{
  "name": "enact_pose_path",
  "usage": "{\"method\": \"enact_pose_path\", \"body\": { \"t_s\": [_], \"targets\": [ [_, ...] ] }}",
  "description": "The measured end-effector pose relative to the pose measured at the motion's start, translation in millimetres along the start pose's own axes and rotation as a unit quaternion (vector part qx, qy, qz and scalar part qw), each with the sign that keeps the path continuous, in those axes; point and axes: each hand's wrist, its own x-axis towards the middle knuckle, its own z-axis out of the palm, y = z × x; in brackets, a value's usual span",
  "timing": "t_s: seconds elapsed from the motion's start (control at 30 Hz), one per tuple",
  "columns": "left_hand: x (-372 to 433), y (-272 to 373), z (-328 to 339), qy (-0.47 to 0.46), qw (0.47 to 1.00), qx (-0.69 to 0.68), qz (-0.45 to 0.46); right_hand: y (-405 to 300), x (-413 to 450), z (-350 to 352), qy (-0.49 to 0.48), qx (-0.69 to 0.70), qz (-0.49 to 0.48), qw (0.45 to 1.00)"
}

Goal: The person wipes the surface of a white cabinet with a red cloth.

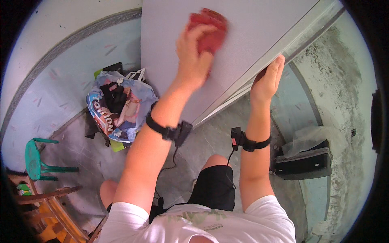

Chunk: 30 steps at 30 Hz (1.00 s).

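A crumpled red cloth (212,30), blurred, is in my left hand (194,51), which presses it on the pale side panel (243,21) of a large upright cabinet or appliance. My right hand (269,77) lies against the panel's right edge (243,79), fingers straight and together, with part of the palm side hidden. It seems to grasp nothing. Black straps with small boxes and cables sit on both my forearms.
A large bag of clothes (121,103) stands on the floor at the left, near a green stool (33,159) and a wooden chair (57,209). A black suitcase (304,165) with plastic sheeting on it lies by the stained wall at the right.
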Motion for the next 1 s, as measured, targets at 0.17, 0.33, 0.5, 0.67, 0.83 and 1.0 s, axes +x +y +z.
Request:
{"method": "enact_pose_path", "body": {
  "t_s": [0.17,0.33,0.5,0.67,0.83,1.0],
  "targets": [
    [12.2,-7.6,1.2,0.057,0.996,-0.026,-0.061,-1.3,5.1,3.2,-0.003,-0.008,-0.013,1.000],
    [-43.4,82.0,15.1,-0.078,0.990,-0.020,0.112,4.7,0.3,-6.9,0.017,0.039,0.017,0.999],
    [-12.5,40.2,4.0,-0.047,0.994,-0.053,0.084,4.0,0.9,-7.0,-0.007,0.015,-0.002,1.000],
    [22.7,-59.4,-8.7,0.096,0.984,-0.100,-0.110,8.4,6.8,-7.7,-0.024,0.020,-0.001,1.000],
    [-5.3,0.0,9.9,0.021,1.000,-0.012,-0.012,12.1,4.7,-15.7,-0.014,0.005,-0.007,1.000],
    [-31.9,51.0,11.0,-0.084,0.980,-0.023,0.179,-0.1,-2.5,5.8,0.042,-0.011,-0.015,0.999]
  ]
}}
